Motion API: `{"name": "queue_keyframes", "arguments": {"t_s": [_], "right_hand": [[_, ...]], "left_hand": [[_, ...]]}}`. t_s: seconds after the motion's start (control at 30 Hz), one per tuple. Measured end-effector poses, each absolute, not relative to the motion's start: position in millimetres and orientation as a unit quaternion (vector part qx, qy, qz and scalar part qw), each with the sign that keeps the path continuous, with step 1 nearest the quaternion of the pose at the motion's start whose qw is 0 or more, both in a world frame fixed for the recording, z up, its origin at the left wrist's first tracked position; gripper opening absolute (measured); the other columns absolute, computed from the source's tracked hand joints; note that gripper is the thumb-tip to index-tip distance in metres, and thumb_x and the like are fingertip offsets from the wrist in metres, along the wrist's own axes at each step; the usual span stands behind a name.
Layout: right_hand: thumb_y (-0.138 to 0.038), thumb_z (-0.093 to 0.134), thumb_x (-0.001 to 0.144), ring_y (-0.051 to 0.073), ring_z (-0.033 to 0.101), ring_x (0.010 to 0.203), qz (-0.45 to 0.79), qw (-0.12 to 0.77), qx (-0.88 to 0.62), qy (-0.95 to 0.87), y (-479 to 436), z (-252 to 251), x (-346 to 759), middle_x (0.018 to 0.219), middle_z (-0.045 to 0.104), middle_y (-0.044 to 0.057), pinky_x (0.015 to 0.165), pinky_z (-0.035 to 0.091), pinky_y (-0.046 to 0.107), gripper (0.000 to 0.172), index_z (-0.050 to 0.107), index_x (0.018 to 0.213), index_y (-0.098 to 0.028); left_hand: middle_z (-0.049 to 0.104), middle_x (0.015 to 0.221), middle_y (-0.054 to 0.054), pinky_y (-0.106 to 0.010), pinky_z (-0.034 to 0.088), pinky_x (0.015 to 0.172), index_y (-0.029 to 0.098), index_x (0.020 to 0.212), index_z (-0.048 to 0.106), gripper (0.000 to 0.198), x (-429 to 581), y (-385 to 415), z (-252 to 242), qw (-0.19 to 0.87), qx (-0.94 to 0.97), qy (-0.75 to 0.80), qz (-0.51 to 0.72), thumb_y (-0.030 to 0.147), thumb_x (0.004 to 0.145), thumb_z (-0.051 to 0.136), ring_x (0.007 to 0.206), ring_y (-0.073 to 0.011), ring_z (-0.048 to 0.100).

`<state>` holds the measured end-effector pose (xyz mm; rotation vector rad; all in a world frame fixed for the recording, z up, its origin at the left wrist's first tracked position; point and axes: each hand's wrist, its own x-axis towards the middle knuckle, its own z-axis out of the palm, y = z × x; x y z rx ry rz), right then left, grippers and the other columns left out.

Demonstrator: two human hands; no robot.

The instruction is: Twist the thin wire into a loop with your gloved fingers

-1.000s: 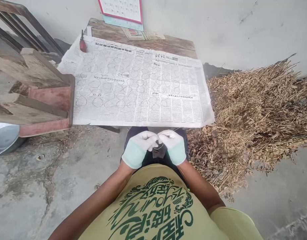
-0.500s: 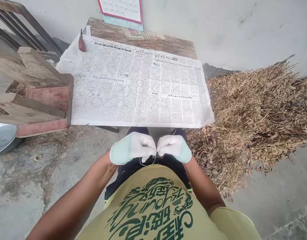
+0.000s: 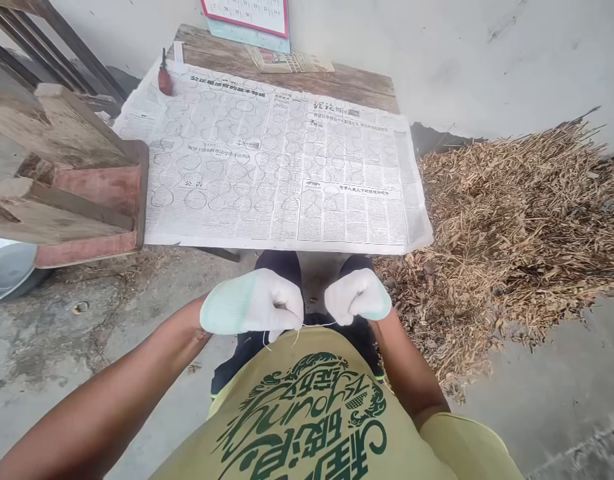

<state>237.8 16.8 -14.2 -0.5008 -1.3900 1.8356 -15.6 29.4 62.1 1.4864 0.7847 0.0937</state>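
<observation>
**A thin strand stretched between two closed fists**

The left hand (image 3: 251,310) and the right hand (image 3: 357,297), both in white gloves, were clenched on a thin wire (image 3: 314,325). It ran in a short span between them, just above the lap and in front of the newspaper (image 3: 277,167) spread over the wooden table (image 3: 337,80).

The main risk seemed to be slippage: the gloves looked smooth and the wire was very fine, so a hard pull could have drawn it out of one fist. A loose end hung below the left fist and might have snagged on the shirt. A dropped piece would probably have been hard to find near the dry straw pile (image 3: 517,213). An elbow swing could have nudged the paper's overhanging edge and disturbed the wire loops (image 3: 197,199) on it.
</observation>
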Motion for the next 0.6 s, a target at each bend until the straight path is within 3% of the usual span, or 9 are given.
{"name": "queue_keyframes", "arguments": {"t_s": [0.07, 0.17, 0.3, 0.37, 0.47, 0.6], "right_hand": [[-0.06, 0.082, 0.072, 0.018, 0.059, 0.046, 0.744, 0.428, -0.175, -0.483, 23, -19, 243, 0.048, 0.059, 0.0, 0.048, 0.049, 0.032, 0.039, 0.07, 0.067, -0.023], [-0.063, 0.084, 0.066, 0.018, 0.059, 0.05, 0.708, 0.502, -0.25, -0.43, 27, -20, 249, 0.056, 0.064, 0.001, 0.052, 0.05, 0.033, 0.048, 0.075, 0.087, -0.021], [-0.066, 0.08, 0.073, 0.019, 0.063, 0.061, 0.71, 0.456, -0.296, -0.448, 18, -22, 241, 0.07, 0.071, 0.004, 0.063, 0.052, 0.035, 0.06, 0.075, 0.109, -0.017], [-0.07, 0.074, 0.077, 0.017, 0.059, 0.054, 0.721, 0.439, -0.297, -0.446, 12, -26, 232, 0.062, 0.067, 0.002, 0.057, 0.049, 0.033, 0.059, 0.075, 0.104, -0.018], [-0.073, 0.068, 0.081, 0.015, 0.049, 0.043, 0.733, 0.434, -0.314, -0.419, 6, -31, 219, 0.047, 0.055, -0.002, 0.048, 0.042, 0.031, 0.053, 0.071, 0.079, -0.02], [-0.07, 0.07, 0.078, 0.014, 0.044, 0.039, 0.763, 0.421, -0.302, -0.386, 2, -29, 211, 0.039, 0.049, -0.002, 0.043, 0.038, 0.03, 0.053, 0.061, 0.058, -0.022]], "left_hand": [[0.072, 0.06, -0.001, -0.021, 0.05, 0.052, 0.022, 0.064, 0.075, 0.019, -18, 33, 60, 0.653, 0.659, 0.365, 0.073, 0.026, 0.082, 0.07, 0.054, -0.015, 0.067], [0.071, 0.057, -0.002, -0.023, 0.049, 0.053, 0.021, 0.061, 0.073, 0.023, -19, 37, 57, 0.647, 0.636, 0.401, 0.128, 0.033, 0.082, 0.073, 0.052, -0.0154, 0.064], [0.07, 0.057, -0.002, -0.023, 0.047, 0.053, 0.021, 0.061, 0.071, 0.025, -12, 38, 52, 0.644, 0.629, 0.413, 0.139, 0.035, 0.081, 0.072, 0.053, -0.0148, 0.063], [0.07, 0.056, -0.001, -0.022, 0.047, 0.053, 0.022, 0.064, 0.072, 0.021, -9, 37, 48, 0.649, 0.629, 0.41, 0.125, 0.034, 0.082, 0.072, 0.052, -0.0145, 0.062], [0.07, 0.056, 0.0, -0.023, 0.046, 0.052, 0.023, 0.067, 0.073, 0.018, -7, 35, 41, 0.649, 0.628, 0.412, 0.115, 0.034, 0.081, 0.072, 0.052, -0.0149, 0.063], [0.071, 0.058, 0.001, -0.022, 0.046, 0.053, 0.023, 0.069, 0.075, 0.017, -12, 36, 33, 0.648, 0.635, 0.408, 0.099, 0.035, 0.081, 0.072, 0.053, -0.0148, 0.064]]}}
